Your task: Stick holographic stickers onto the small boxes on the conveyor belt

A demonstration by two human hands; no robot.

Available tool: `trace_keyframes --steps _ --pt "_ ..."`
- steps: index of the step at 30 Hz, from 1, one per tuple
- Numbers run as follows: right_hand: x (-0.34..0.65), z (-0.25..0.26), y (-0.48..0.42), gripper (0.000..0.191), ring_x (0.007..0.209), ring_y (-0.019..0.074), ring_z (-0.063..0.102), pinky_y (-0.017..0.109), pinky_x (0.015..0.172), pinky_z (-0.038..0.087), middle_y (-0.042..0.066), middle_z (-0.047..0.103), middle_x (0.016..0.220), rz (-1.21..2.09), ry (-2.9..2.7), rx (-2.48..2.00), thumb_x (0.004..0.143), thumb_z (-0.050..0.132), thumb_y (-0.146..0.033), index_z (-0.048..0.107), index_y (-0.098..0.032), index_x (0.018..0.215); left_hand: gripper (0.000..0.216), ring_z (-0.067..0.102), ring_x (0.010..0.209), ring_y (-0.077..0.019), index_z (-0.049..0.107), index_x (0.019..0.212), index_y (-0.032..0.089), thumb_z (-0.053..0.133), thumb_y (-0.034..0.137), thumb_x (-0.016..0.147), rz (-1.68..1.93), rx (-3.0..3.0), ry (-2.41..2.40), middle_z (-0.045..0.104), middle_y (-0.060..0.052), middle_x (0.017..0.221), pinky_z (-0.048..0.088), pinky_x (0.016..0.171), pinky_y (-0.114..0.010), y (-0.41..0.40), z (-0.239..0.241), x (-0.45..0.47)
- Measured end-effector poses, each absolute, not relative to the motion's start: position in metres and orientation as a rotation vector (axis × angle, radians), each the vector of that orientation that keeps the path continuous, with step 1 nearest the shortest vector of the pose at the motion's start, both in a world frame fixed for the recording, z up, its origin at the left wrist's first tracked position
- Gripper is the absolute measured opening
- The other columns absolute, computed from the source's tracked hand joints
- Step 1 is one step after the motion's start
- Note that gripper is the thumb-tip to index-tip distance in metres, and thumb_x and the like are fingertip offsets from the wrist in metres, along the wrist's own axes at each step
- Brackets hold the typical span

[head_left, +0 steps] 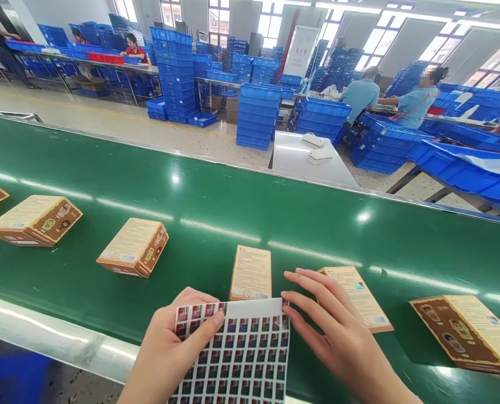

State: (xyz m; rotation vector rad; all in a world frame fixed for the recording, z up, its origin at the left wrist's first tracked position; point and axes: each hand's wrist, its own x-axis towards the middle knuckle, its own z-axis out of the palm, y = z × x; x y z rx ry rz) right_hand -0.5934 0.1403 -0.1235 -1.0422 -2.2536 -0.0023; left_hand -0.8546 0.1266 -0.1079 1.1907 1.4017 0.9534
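The left hand has its grip closed on a sheet of small stickers, thumb on top, at six o'clock over the near edge of the green belt. The right hand is open, fingertips at the sheet's top right corner. A small box lies just beyond at twelve o'clock, another box under the right fingers

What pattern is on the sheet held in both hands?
A grid of small red and dark squares on the white sticker sheet, clearest in the head view.
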Motion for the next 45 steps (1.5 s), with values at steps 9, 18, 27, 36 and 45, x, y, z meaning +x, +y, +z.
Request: trace_keyframes --steps 9,18,27,36,45 --pt "-0.581 -0.123 0.138 0.008 0.114 0.0253 0.066 0.039 0.095 0.055 0.004 0.073 0.119 0.547 -1.824 -1.211 0.097 0.065 -0.024 0.069 -0.026 0.09 0.024 0.07 0.098 -0.0284 0.075 0.071 0.022 0.067 0.037 0.087 0.819 1.384 1.383 0.077 -0.008 0.104 0.055 0.085 -0.036 0.133 -0.111 -0.864" --pt "-0.599 -0.155 0.171 0.037 0.121 0.0359 0.064 0.054 0.106 0.049 0.012 0.07 0.131 1.256 -0.977 -1.401 0.078 0.08 -0.057 0.077 -0.021 0.088 0.017 0.024 0.155 -0.0379 0.082 0.081 0.023 0.068 0.015 0.083 0.472 1.904 0.993 0.047 -0.003 0.157 0.038 0.118 -0.06 0.128 -0.128 -0.827" --pt "-0.597 -0.153 0.165 0.037 0.114 0.0354 0.067 0.046 0.091 0.059 0.013 0.07 0.13 1.096 -0.996 -1.497 0.077 0.08 -0.057 0.077 -0.021 0.082 0.017 0.024 0.154 -0.037 0.083 0.08 0.022 0.069 0.011 0.081 0.431 1.952 0.934 0.047 -0.001 0.156 0.043 0.117 -0.053 0.132 -0.125 -0.815" --pt "-0.582 -0.146 0.156 0.048 0.086 0.0317 0.073 0.044 0.073 0.057 0.012 0.077 0.097 0.663 -1.187 -1.724 0.081 0.075 -0.06 0.061 -0.021 0.105 0.017 0.025 0.154 -0.0378 0.084 0.079 0.022 0.073 0.009 0.076 0.457 1.963 0.848 0.047 0.0 0.156 0.039 0.12 -0.054 0.13 -0.13 -0.788" --pt "-0.546 -0.139 0.16 0.037 0.076 0.0307 0.074 0.043 0.065 0.057 0.011 0.077 0.09 0.506 -1.26 -1.812 0.09 0.059 -0.054 0.059 -0.022 0.109 0.013 0.061 0.13 -0.0342 0.081 0.085 0.02 0.068 0.023 0.086 0.555 1.638 0.929 0.076 -0.01 0.125 0.048 0.11 -0.045 0.127 -0.123 -0.785"
